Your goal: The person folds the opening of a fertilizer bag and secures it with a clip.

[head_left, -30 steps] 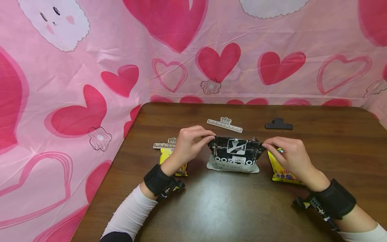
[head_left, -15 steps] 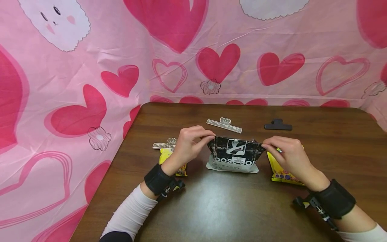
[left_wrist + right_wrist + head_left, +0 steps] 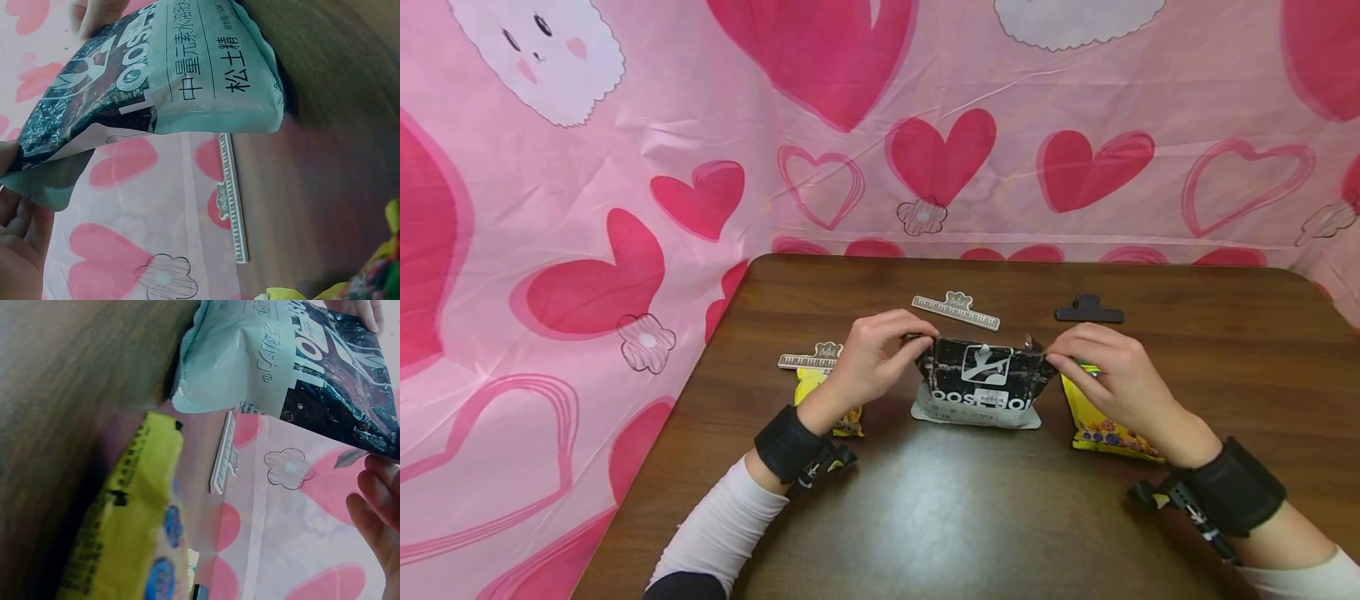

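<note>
Looks like you're in a makeshift recording corner, tbh: creased pink heart-print sheeting behind and left of your brown wood-look table, plus wrist cams strapped on you. Can't tell if it's a home or lab.

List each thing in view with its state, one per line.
Middle bag: upright on the table, open or sealed unclear.
Left hand: pinches middle bag's top left corner.
Right hand: pinches middle bag's top right corner.
Left yellow bag: unheld, partly hidden.
Right yellow bag: unheld, partly hidden.
Far silver clip: lying loose on the table.
Black clip: lying loose.
Near silver clip: at left yellow bag's top, clamped or not unclear.
</note>
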